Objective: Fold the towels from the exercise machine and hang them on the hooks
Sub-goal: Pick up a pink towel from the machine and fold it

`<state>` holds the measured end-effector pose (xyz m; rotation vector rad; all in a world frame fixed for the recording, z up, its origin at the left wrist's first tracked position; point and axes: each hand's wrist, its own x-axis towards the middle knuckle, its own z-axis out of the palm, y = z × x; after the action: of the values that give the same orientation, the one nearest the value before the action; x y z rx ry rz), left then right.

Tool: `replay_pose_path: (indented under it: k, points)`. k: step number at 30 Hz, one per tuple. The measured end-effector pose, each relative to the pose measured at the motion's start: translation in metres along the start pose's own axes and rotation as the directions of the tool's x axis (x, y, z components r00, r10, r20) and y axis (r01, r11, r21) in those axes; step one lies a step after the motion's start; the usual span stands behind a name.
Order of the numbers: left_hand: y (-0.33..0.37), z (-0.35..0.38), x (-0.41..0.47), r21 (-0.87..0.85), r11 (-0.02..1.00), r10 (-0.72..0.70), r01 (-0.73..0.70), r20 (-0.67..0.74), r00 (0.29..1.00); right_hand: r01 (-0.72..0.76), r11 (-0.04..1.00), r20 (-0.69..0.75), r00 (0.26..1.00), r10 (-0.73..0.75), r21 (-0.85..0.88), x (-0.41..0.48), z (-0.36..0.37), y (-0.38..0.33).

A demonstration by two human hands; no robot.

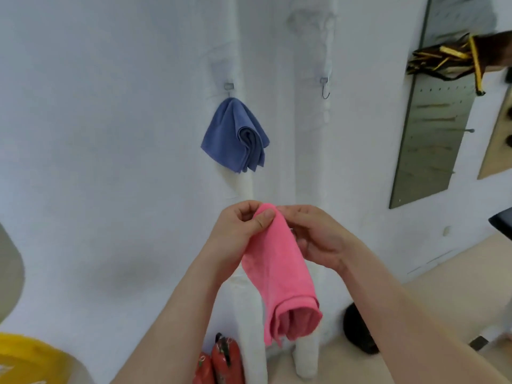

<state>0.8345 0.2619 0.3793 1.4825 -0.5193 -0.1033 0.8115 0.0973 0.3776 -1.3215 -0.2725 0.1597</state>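
Both hands meet at the top of a folded pink towel (279, 267), held in front of a white wall (110, 134). Left hand (241, 231) is closed, thumb pressed on the towel's upper fold; right hand (318, 239) pinches the same fold from the other side, fingers curled behind the cloth. Pink towel hangs down from the grip, its lower end opening into loose layers. Above the pink towel and slightly left, a folded blue towel (235, 137) hangs from a small metal hook (228, 86). Right of that hook, a second metal hook (325, 88) is bare. Far right of the pink towel, a grey pegboard panel (432, 139) is fixed to the wall
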Motion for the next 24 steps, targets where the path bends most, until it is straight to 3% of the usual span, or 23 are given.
replay_pose_path:
  k: [5, 14, 21, 24]
  points:
    - [0.033, 0.002, 0.066, -0.193, 0.981, 0.019, -0.033, -0.078, 0.997, 0.112, 0.994, 0.048, 0.993, -0.112, 0.005, 0.067, -0.016, -0.055]
    - [0.134, -0.043, 0.18, -0.107, 0.953, 0.265, -0.282, -0.145, 0.953, 0.308, 0.95, 0.135, 0.944, -0.3, -0.048, 0.176, -0.004, -0.175]
    - [0.226, -0.083, 0.265, 0.202, 0.849, 0.519, -0.489, -0.14, 0.844, 0.53, 0.786, -0.011, 0.827, -0.562, -0.319, 0.253, 0.019, -0.277]
    - [0.257, -0.098, 0.296, 0.441, 0.687, 0.689, -0.577, -0.144, 0.71, 0.569, 0.692, -0.046, 0.757, -0.652, -0.443, 0.285, 0.027, -0.316]
